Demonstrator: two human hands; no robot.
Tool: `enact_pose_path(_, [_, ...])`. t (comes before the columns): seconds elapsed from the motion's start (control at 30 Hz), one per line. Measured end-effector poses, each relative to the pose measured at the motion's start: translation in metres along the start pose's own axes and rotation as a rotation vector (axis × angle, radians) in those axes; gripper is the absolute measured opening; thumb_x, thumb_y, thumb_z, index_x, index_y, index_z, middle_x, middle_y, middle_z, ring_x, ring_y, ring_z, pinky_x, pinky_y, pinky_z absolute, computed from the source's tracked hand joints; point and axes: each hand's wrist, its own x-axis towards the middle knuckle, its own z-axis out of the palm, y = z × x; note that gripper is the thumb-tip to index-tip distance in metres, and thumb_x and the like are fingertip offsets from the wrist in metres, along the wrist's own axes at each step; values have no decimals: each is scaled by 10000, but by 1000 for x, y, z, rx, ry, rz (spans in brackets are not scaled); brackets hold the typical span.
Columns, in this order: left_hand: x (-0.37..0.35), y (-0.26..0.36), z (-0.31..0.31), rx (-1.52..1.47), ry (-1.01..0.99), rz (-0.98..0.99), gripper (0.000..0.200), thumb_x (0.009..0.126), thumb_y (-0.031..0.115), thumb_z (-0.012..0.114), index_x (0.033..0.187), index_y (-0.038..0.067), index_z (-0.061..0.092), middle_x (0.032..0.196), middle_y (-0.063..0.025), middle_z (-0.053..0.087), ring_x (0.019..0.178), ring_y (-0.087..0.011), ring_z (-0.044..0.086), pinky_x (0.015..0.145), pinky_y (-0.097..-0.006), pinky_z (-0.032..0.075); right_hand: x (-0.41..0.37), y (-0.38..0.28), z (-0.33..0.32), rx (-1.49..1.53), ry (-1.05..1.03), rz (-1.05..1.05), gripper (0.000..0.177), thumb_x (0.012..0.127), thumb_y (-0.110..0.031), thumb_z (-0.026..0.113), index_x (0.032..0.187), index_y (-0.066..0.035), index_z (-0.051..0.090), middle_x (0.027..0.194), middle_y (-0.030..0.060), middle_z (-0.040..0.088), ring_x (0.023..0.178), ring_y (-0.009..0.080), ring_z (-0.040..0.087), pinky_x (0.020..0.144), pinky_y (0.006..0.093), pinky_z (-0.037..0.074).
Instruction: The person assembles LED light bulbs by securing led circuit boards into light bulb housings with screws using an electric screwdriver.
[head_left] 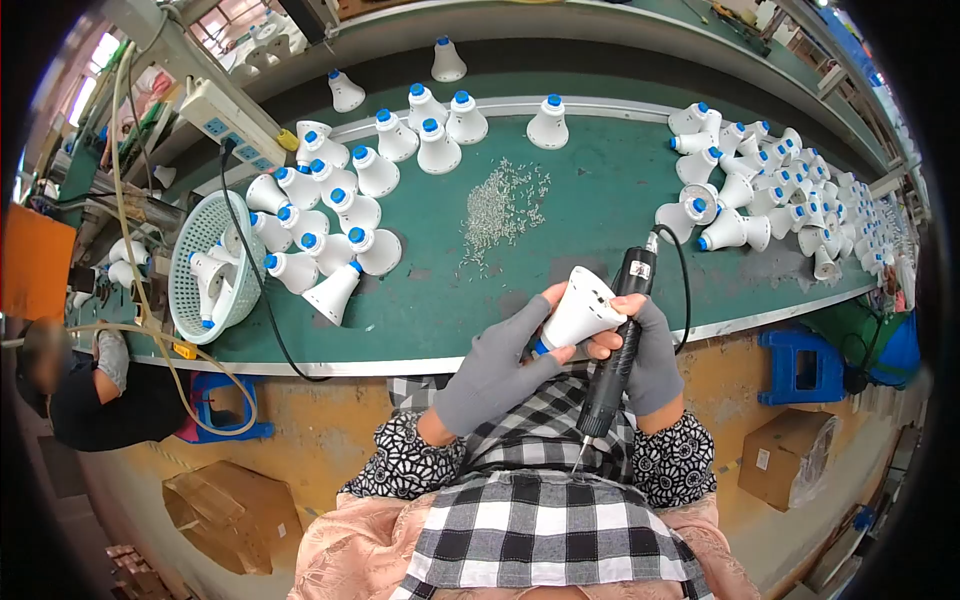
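Note:
My left hand point(505, 360), in a grey fingerless glove, is closed around a white cone-shaped housing point(580, 312) with a blue cap. The housing is tilted, its wide end up to the right and the cap down to the left. My right hand point(652, 355), gloved the same way, grips a black electric screwdriver point(610, 385) whose bit points down towards my checked apron point(530, 520). Its thumb and fingertips also touch the housing's right edge. Beyond my hands, a pile of small screws point(492, 212) is scattered on the green bench point(430, 300).
Several housings point(375, 175) stand at the left beside a pale green basket point(178, 280) with more inside. A large heap of housings point(770, 190) covers the right side. A power strip point(225, 125) hangs at the left. Another person point(95, 395) sits at the far left.

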Motion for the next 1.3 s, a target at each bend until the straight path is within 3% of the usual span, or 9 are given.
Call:
enact_pose_path(0.2, [-6,-20,15,-368,111,211,513,885,160,650,1352,11,497,1049,-144,643,931,-184,628,828,-290,488,-12,10,8,-84,17,-105,268,889,-195,574,1044,22,553,782,72,594,572,136,530,530,286,466])
enact_pose_path(0.27, [-14,-13,19,-180,233,268,508,860,120,669,1337,24,522,1121,-121,615,1029,-183,598,880,-304,477,-15,16,14,-95,11,-137,333,937,-249,565,1147,4,518,856,62,591,625,136,541,559,288,478])
enact_pose_path(0.43, [-14,-16,35,318,614,501,497,819,82,692,1295,35,558,1123,-149,592,1017,-281,604,864,-333,497,-22,28,20,-13,-35,-188,133,901,-179,595,877,-75,515,699,16,527,537,112,499,519,291,471])
enact_pose_path(0.6, [-21,-14,38,-524,220,273,476,922,165,625,1345,-11,494,1037,-97,593,947,-130,575,824,-259,467,-15,21,4,42,-169,-181,120,877,-163,599,867,-69,524,704,11,549,531,107,505,509,298,471])
enact_pose_path(0.77, [-18,-13,36,-229,288,231,444,925,177,624,1318,-7,528,990,-68,590,895,-113,563,792,-268,466,-4,18,-9,-50,-276,-221,297,963,-214,527,1176,-7,540,871,72,619,611,123,537,546,287,489])
enact_pose_path(0.8, [-13,-15,38,-138,367,306,436,926,181,622,1311,-5,536,991,-65,589,888,-112,561,783,-273,467,-9,16,2,-4,-120,-175,153,885,-184,612,952,-69,539,718,35,548,554,127,518,526,307,469])
enact_pose_path(0.9, [-7,-11,43,206,595,417,408,927,181,618,1286,-5,556,994,-66,582,903,-118,568,790,-287,475,-9,16,5,56,-170,-135,160,898,-201,608,961,-73,535,712,34,543,556,132,523,534,308,472])
enact_pose_path(1.1, [-4,-20,35,-454,190,163,487,952,209,608,1386,21,493,1256,-66,572,1110,-125,555,898,-269,469,4,9,0,-50,-144,-165,229,963,-253,552,1075,-53,546,846,67,606,600,138,540,550,276,496])
enact_pose_path(1.3, [6,-3,21,-291,146,53,555,940,245,627,1422,28,456,1176,-48,622,956,-99,566,859,-256,475,10,0,12,-38,-73,-164,238,897,-194,583,1052,-14,573,755,30,604,516,87,494,477,269,452])
